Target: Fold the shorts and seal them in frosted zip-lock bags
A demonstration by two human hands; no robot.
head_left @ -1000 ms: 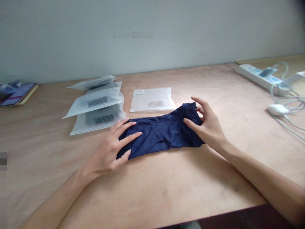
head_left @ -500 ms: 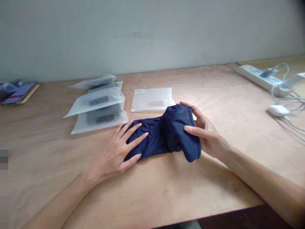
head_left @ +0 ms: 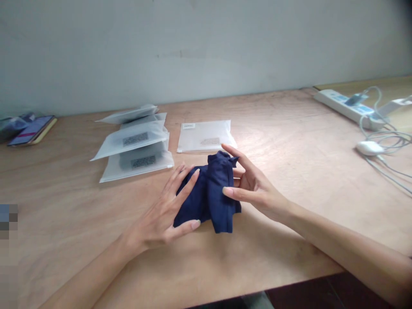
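Note:
A navy blue piece of cloth, hemmed along its right edge, lies partly folded on the wooden table in front of me. My left hand rests over its left end with the fingers spread. At the right end, my right hand holds the folded-over part, thumb in front and some fingers behind. Just beyond the cloth lies a flat frosted zip bag with a small white label. To the left of it, several frosted bags with dark printed panels overlap one another.
On the right, a white power strip has a plug and cables in it, near a white adapter. A phone and a plastic-wrapped item lie at the far left. The wall closes off the table's back.
My right hand has moved left, carrying the right end of the cloth over toward my left hand. The cloth is now shorter and more compact. My left hand has shifted slightly right.

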